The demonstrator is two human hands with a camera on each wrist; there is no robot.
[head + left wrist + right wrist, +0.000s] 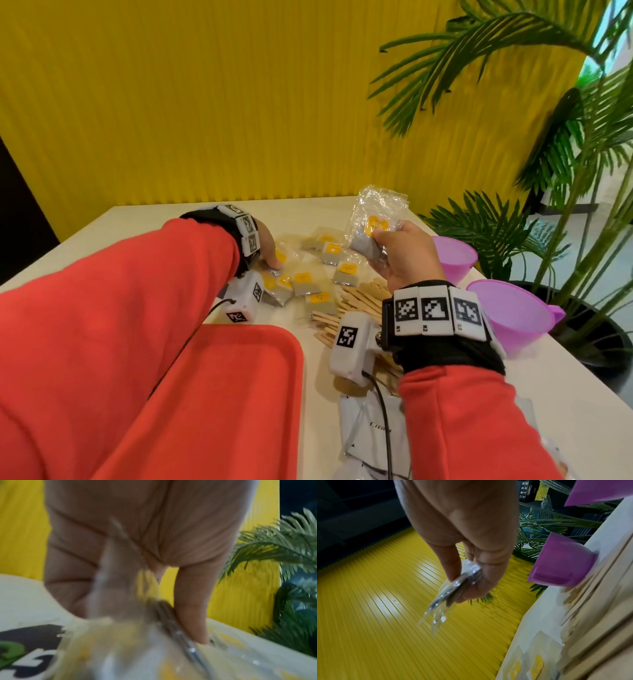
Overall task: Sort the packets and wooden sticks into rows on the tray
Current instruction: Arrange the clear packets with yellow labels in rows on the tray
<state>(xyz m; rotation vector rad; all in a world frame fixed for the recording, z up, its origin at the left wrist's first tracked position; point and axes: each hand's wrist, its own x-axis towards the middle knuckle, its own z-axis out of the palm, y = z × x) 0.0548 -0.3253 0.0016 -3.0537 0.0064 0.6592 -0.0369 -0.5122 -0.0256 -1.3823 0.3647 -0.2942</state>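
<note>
Holding a small stack of clear plastic packets with yellow labels and grey contents (371, 236) above the table, the right hand (404, 257) pinches them between thumb and curled fingers; the right wrist view shows at least 2 in the pinch. The left hand (265, 248) reaches into the loose pile of matching packets (308, 274) on the white table (318, 370), thumb and fingers closing on 1 packet; that view is blurred, so how firm the grip is I cannot tell. Pale flat wooden sticks (356, 305) lie heaped just beside the pile, partly hidden by the right wrist. The red plastic tray (260, 377) sits near the person, its visible part bare. 2 purple plastic bowls (507, 315) stand to the right. Risk, as I judge it: the slippery wrappers could slide out of the pinch, and the left sleeve could drag packets across the table.
</note>
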